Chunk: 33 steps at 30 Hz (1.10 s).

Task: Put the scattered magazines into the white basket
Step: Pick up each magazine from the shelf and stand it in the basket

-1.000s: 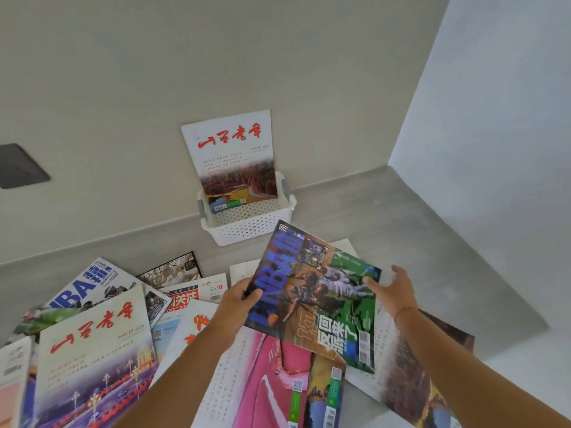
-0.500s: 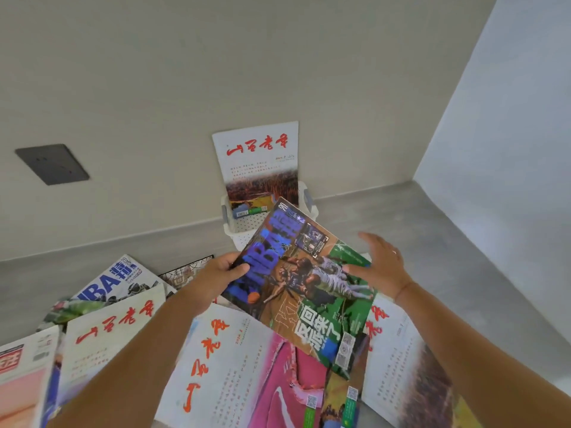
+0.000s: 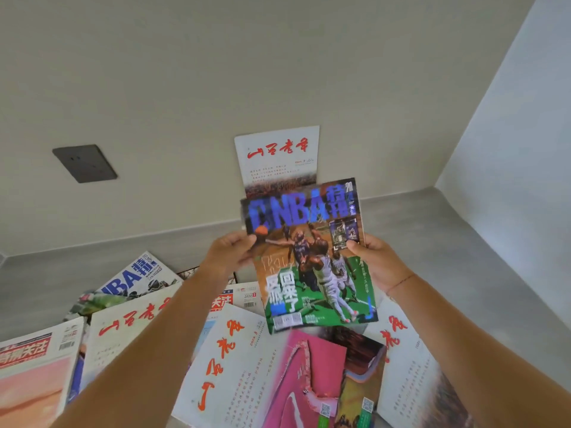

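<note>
I hold a green and blue NBA magazine (image 3: 309,254) upright in the air with both hands. My left hand (image 3: 230,250) grips its left edge and my right hand (image 3: 375,257) grips its right edge. Behind it a white magazine with red characters (image 3: 276,156) stands against the wall; the held magazine hides the white basket. Several more magazines lie scattered on the grey surface below, among them a white one with red brush script (image 3: 234,359), a pink one (image 3: 306,381) and another NBA issue (image 3: 133,278).
A dark wall socket plate (image 3: 85,163) sits on the beige wall at the left. The grey surface (image 3: 463,257) runs to a corner at the right, where a pale wall (image 3: 525,149) meets it. More magazines overlap at the lower left (image 3: 37,375) and lower right (image 3: 411,381).
The NBA magazine has risen and turned from tilted to upright, and now covers the basket. My right hand has closed on its right edge. The view has shifted so the basket's magazine sits further right.
</note>
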{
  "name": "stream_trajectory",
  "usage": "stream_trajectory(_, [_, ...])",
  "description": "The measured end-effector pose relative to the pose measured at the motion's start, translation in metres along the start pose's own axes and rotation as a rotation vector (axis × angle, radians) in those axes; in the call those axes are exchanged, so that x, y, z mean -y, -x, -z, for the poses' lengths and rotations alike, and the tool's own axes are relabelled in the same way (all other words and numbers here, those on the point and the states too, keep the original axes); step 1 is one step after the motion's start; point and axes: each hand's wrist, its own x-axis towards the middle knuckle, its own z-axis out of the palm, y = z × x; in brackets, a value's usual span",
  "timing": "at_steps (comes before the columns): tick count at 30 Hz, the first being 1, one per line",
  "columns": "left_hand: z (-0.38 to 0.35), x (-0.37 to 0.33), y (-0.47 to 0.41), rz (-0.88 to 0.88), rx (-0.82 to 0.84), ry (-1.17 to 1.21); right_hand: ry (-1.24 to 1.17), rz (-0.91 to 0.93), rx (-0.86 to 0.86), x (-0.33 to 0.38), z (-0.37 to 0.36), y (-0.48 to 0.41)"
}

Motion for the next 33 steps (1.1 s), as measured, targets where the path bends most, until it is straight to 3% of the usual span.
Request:
stream_trajectory(5, [-0.012,0.007,-0.002,-0.019,-0.072,-0.088,-0.073,0.039,-0.032,0.029,-0.01,-0.026])
stream_trajectory(8, [-0.01,-0.01,-0.018,-0.074,-0.164,-0.072,0.185,0.075,-0.011,0.046,-0.014,-0.052])
stream_trajectory(11, [-0.006,-0.029,-0.038,-0.114,-0.235,-0.029,0.425,0.15,-0.102,0.065,-0.018,-0.082])
stream_trajectory(20, [-0.004,-0.063,-0.113,-0.175,-0.302,0.027,0.485,0.275,-0.259,0.111,-0.029,-0.159])
stream_trajectory(26, [-0.007,-0.047,-0.16,-0.09,-0.323,-0.024,0.551,0.23,-0.273,0.094,-0.028,-0.194])
stream_trajectory(33, [-0.01,-0.02,-0.194,0.044,-0.523,0.014,0.548,0.133,-0.285,0.061,-0.03,-0.22])
